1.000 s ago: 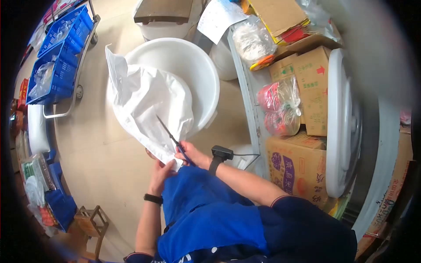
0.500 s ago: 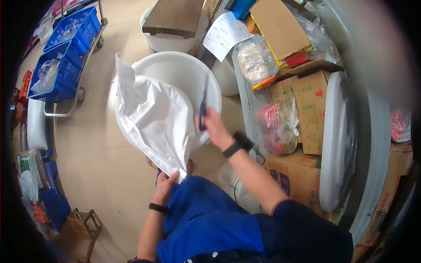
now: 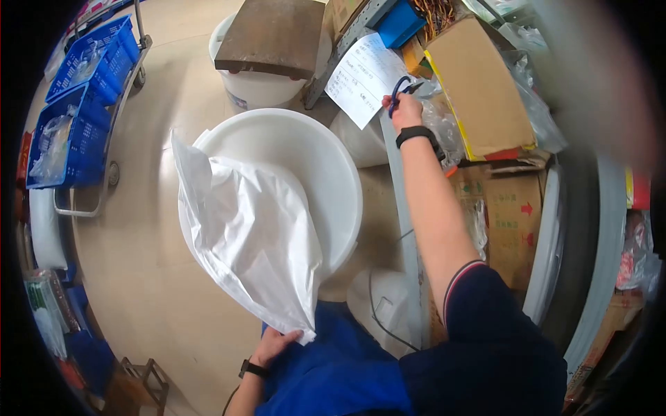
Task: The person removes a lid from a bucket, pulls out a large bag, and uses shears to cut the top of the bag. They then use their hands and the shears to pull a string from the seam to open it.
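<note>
My left hand [image 3: 275,344] grips the bottom corner of a white sack [image 3: 260,232]. The sack is crumpled and lies slanted across the mouth of a large white tub [image 3: 340,201], its upper end resting on the rim at the left. Out to the upper right, my right hand [image 3: 407,113] holds blue-handled scissors [image 3: 395,97] above the shelf edge, blades pointing right. Beside that hand hangs a sheet of paper with handwriting [image 3: 364,76], and clear plastic bags lie just behind the wrist.
At the right a shelf holds an opened cardboard box [image 3: 479,83], a printed carton [image 3: 513,215] and a blue box [image 3: 400,22]. A brown board [image 3: 270,35] covers another white bucket at the back. Blue baskets [image 3: 69,135] stand on a trolley to the left.
My right hand has moved from beside the sack up and right to the shelf, carrying the scissors. My left hand keeps its hold on the sack corner. The view has shifted slightly.
</note>
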The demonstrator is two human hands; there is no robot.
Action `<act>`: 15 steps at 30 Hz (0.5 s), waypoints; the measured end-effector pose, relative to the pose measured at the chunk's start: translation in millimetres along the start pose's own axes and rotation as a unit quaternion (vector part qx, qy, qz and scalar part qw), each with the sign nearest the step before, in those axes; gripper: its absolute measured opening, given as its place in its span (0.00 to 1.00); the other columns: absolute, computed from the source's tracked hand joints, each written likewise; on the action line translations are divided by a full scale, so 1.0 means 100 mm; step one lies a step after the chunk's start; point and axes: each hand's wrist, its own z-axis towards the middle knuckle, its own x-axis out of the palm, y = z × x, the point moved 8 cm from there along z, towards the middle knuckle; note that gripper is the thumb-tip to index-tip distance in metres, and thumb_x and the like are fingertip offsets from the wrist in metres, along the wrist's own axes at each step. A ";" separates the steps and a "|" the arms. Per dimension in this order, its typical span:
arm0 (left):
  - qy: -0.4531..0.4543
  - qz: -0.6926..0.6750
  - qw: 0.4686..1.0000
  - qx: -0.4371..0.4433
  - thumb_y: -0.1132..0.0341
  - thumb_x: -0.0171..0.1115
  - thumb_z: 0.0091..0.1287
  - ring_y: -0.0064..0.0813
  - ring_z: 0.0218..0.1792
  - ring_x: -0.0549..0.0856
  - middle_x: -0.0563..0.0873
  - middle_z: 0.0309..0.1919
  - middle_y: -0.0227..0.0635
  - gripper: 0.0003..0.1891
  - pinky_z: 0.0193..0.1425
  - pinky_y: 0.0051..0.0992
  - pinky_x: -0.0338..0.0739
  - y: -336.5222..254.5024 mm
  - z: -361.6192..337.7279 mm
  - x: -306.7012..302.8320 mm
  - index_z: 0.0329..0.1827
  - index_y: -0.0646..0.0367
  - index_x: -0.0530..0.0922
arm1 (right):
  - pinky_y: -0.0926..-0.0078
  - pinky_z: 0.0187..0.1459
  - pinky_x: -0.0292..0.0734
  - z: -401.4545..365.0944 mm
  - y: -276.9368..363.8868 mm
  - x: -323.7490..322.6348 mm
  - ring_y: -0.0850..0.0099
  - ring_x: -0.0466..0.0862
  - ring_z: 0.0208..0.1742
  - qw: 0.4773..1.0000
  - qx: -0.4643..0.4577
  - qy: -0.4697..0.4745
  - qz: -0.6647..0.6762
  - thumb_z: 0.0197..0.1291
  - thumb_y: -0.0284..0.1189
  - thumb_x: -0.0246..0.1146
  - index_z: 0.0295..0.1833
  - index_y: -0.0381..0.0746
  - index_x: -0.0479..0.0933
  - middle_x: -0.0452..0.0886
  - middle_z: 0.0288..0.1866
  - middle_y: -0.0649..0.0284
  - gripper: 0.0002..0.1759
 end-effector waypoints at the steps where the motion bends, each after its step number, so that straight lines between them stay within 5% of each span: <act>1: 0.030 -0.023 0.999 -0.016 0.67 0.67 0.58 0.31 0.52 0.79 0.81 0.50 0.39 0.24 0.58 0.28 0.71 -0.08 0.01 0.02 0.56 0.68 0.73 | 0.67 0.21 0.78 0.26 0.00 -0.03 0.62 0.78 0.21 1.000 -0.003 -0.021 -0.008 0.54 0.15 0.53 0.37 0.25 0.71 0.77 0.30 0.50 0.05; 4: 0.101 0.019 0.994 -0.023 0.67 0.71 0.54 0.32 0.58 0.75 0.76 0.57 0.39 0.34 0.65 0.30 0.66 0.13 0.15 -0.04 0.63 0.65 0.66 | 0.63 0.27 0.80 0.94 0.24 -0.17 0.59 0.81 0.30 0.990 -0.069 -0.122 -0.004 0.53 0.19 0.55 0.40 0.27 0.70 0.78 0.37 0.52 0.08; 8: 0.100 0.046 0.992 -0.069 0.66 0.69 0.56 0.34 0.55 0.76 0.78 0.54 0.42 0.28 0.61 0.28 0.68 -0.05 0.14 -0.06 0.58 0.67 0.71 | 0.63 0.46 0.74 1.70 0.66 -0.50 0.53 0.79 0.43 0.845 -0.224 -0.253 -0.414 0.54 0.22 0.54 0.42 0.25 0.72 0.78 0.44 0.45 0.12; 11: 0.125 0.046 0.987 -0.093 0.63 0.70 0.56 0.33 0.56 0.75 0.77 0.55 0.41 0.31 0.63 0.28 0.67 -0.08 0.17 -0.05 0.60 0.66 0.70 | 0.62 0.55 0.70 0.78 0.85 -0.03 0.51 0.78 0.51 0.755 -0.337 -0.171 -0.536 0.54 0.24 0.55 0.45 0.25 0.74 0.78 0.48 0.42 0.15; 15: 0.141 0.036 0.984 -0.103 0.62 0.71 0.55 0.32 0.56 0.76 0.78 0.54 0.40 0.31 0.62 0.29 0.67 0.09 0.18 -0.05 0.60 0.66 0.70 | 0.69 0.55 0.71 -0.55 0.45 0.15 0.58 0.79 0.52 0.825 -0.369 -0.002 -0.428 0.58 0.27 0.58 0.51 0.29 0.75 0.80 0.48 0.46 0.17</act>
